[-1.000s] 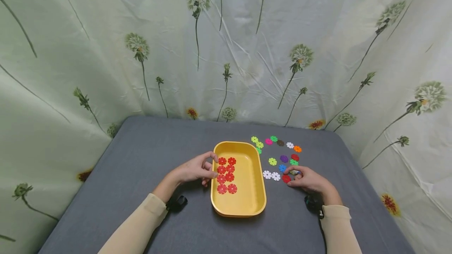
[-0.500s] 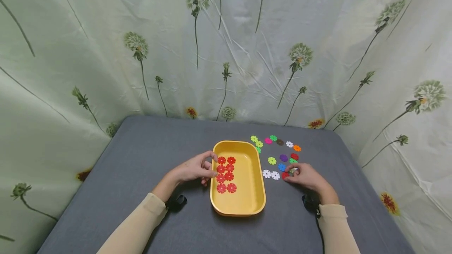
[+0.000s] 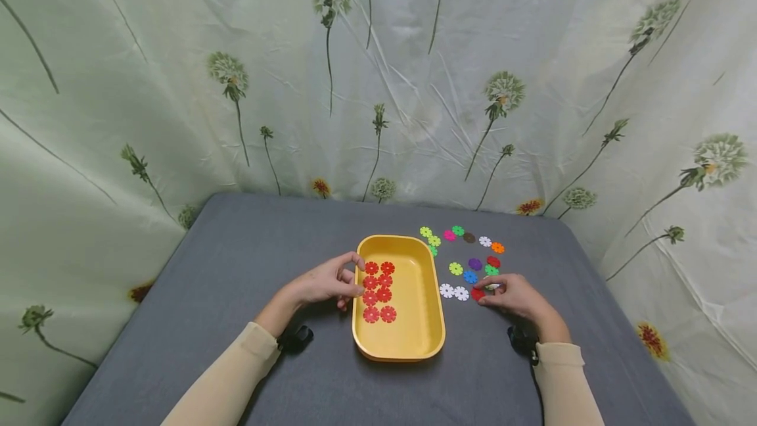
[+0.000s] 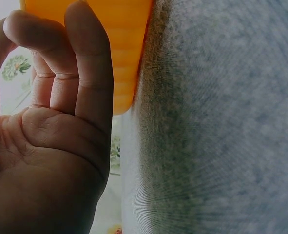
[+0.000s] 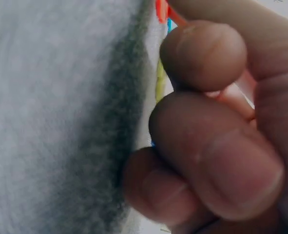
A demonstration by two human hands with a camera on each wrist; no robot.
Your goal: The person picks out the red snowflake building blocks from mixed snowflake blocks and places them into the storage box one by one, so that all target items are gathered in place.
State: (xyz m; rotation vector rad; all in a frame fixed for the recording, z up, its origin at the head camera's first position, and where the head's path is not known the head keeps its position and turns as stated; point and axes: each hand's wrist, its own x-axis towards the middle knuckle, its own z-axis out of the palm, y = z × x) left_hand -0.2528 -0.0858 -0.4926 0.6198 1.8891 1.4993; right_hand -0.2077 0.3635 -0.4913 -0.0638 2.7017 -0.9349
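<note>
In the head view, my left hand (image 3: 331, 280) holds the left rim of a yellow plastic tray (image 3: 417, 349), and its curled fingers lie against the outer wall in the left wrist view. Several red snowflake-shaped discs (image 3: 388, 314) lie flat inside the tray's left half, in two columns. Right of the tray, my right hand (image 3: 516, 297) pinches a red snowflake disc (image 3: 476, 294) between thumb and index finger, low over the table. Close by lie a blue disc (image 3: 470, 277) and two white discs (image 3: 446, 290). The right hand partly covers a pale piece.
More snowflake discs in mixed colours lie behind the right hand, among them a purple disc (image 3: 475, 264), an orange disc (image 3: 498, 248) and a brown disc (image 3: 469, 238). Grey cloth (image 3: 266, 235) covers the table. A dandelion-print curtain (image 3: 414, 84) hangs behind and beside it.
My right hand has shifted slightly left and away with the red disc. The blue disc beside it has slid a little farther away. My left hand keeps its place on the tray.
</note>
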